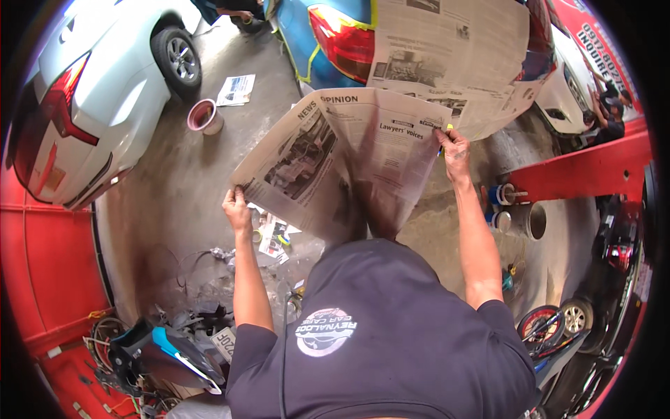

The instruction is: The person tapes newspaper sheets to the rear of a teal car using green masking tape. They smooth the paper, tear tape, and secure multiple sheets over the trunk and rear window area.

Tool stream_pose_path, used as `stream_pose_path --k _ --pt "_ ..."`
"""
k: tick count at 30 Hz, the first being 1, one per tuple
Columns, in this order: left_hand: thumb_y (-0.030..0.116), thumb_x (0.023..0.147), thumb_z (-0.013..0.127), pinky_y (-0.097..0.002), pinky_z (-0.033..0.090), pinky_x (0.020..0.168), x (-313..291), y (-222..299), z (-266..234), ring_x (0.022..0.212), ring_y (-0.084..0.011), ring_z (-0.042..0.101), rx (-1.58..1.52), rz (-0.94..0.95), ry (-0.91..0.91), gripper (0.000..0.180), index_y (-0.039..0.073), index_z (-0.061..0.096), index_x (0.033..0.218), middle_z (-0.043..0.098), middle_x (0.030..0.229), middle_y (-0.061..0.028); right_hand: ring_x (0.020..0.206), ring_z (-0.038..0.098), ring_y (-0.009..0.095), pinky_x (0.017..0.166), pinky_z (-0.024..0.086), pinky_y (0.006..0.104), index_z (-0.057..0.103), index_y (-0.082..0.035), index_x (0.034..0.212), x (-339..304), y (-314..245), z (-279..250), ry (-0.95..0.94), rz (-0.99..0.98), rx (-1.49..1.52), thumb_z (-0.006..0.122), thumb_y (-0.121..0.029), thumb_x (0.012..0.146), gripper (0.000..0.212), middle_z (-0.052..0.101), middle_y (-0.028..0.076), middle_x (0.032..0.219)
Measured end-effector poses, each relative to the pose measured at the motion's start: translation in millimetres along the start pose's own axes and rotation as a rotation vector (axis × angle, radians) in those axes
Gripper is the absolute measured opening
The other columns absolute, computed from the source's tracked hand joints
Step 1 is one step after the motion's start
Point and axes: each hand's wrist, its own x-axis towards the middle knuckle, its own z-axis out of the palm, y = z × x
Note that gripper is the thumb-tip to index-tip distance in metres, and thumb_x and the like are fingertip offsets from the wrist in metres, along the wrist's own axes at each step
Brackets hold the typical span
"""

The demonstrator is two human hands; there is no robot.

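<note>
An unfolded newspaper (412, 164) is stretched between my two hands, creased down its middle. My left hand (237, 211) pinches its left edge, thumb on the page. At the upper right corner my right hand (455, 157) grips the paper, with a small yellow-green thing (449, 130) at its fingertips that I cannot make out. Just beyond the paper is the rear of a blue car (294, 31). Yellow-green masking tape (308, 68) runs around its red tail light (345, 45), and newspaper sheets (481, 49) cover much of the car's rear.
A white car (115, 77) stands at the left. Near it are a pinkish bucket (205, 117) and a folded newspaper (236, 90) on the floor. Cans (501, 195) and a grey bucket (534, 221) sit by a red beam (579, 162). A motorcycle (167, 353) is at lower left; people work farther off.
</note>
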Motion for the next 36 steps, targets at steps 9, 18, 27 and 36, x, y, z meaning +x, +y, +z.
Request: stream_pose_path --k 9,18,27,36 --pt "0.02 0.101 0.066 -0.0323 0.043 0.046 31 -111 -53 0.055 -0.0108 0.048 0.028 -0.215 0.333 0.028 -0.002 0.066 0.083 0.056 0.066 0.0005 0.075 0.056 0.005 0.068 0.048 0.0263 0.075 0.003 0.107 -55 -86 106 -0.427 -0.052 -0.039 0.07 -0.018 0.099 0.023 0.069 -0.002 0.083" --pt "0.025 0.096 0.071 -0.0475 0.047 0.095 11 -145 -79 0.102 -0.029 0.061 0.702 -0.035 0.512 0.043 -0.002 0.06 0.128 0.067 0.108 -0.0228 0.072 0.055 0.005 0.064 0.046 0.0257 0.077 0.003 0.109 -57 -118 106 -0.393 0.057 -0.028 0.071 -0.019 0.097 0.026 0.07 -0.001 0.083" --pt "0.01 0.098 0.072 -0.0319 0.059 0.088 -114 119 124 0.106 -0.018 0.068 -0.341 -0.079 -0.385 0.029 -0.002 0.06 0.122 0.068 0.113 -0.0103 0.075 0.068 0.033 0.068 0.053 0.0397 0.075 -0.002 0.103 -99 -87 173 -0.589 -0.654 -0.46 0.07 -0.014 0.092 0.017 0.07 0.017 0.084" --pt "0.018 0.098 0.074 -0.0327 0.064 0.081 -124 138 129 0.096 -0.0165 0.07 -0.465 -0.255 -0.421 0.035 -0.005 0.062 0.121 0.07 0.111 -0.0124 0.086 0.068 0.034 0.075 0.054 0.0418 0.073 -0.007 0.112 -140 -102 181 -0.597 -0.372 -0.322 0.067 -0.015 0.093 0.022 0.067 0.019 0.095"
